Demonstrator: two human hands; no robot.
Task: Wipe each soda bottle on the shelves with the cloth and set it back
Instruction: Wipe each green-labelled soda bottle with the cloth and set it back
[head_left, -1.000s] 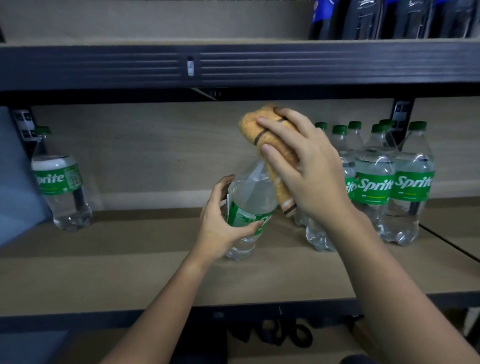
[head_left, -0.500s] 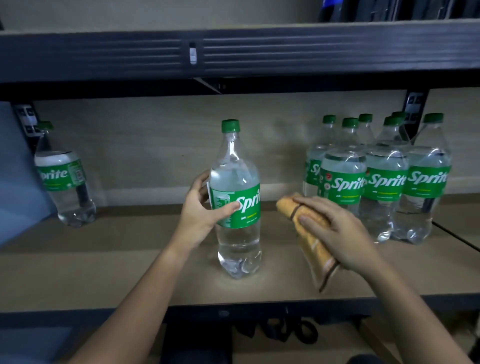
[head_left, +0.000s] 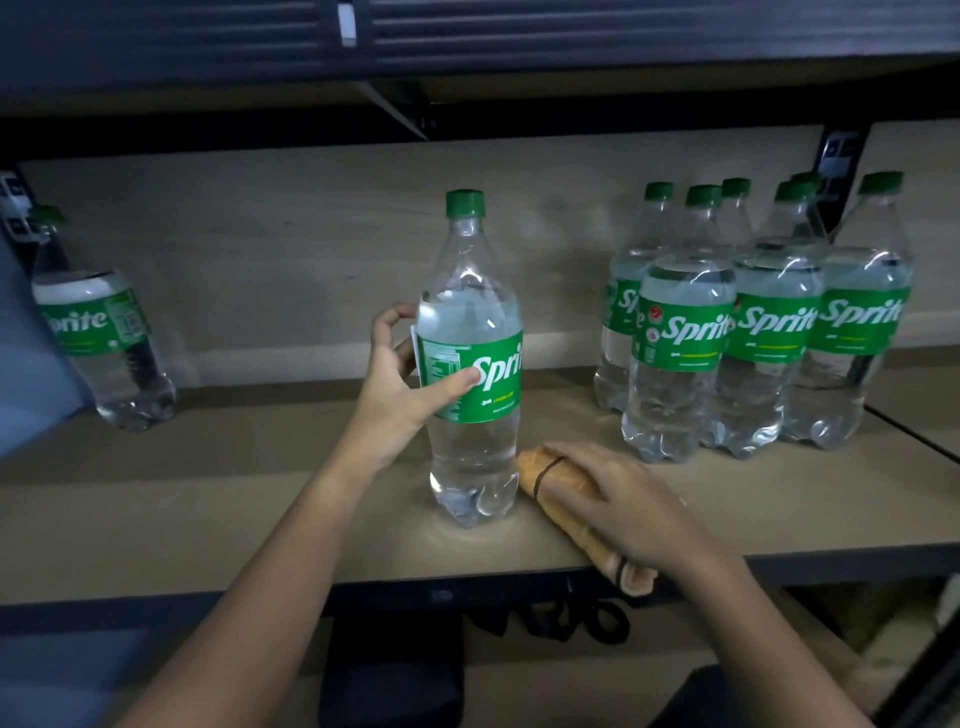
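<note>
Wiping the bottle (head_left: 470, 364), which stands upright near the front of the shelf (head_left: 208, 499). The left hand (head_left: 400, 387) grips it at the label, thumb across the front and fingers curled behind. The right hand (head_left: 618, 501) lies with fingers extended over the folded cloth (head_left: 550, 475), pressing it flat on the shelf; the cloth's far end sits just beside the bottle's base and its near end overhangs the shelf edge. Judged step: wiping low on the bottle, or setting it back. To do it well, the left hand should steady the bottle while the cloth passes around the base and lower wall, turning the bottle to reach the hidden side. A cluster of bottles (head_left: 753, 332) stands to the right, near the right hand; a wide sweep of the cloth could knock the front row. A lone bottle (head_left: 98, 338) stands well apart at far left. The back wall leaves room behind.
</note>
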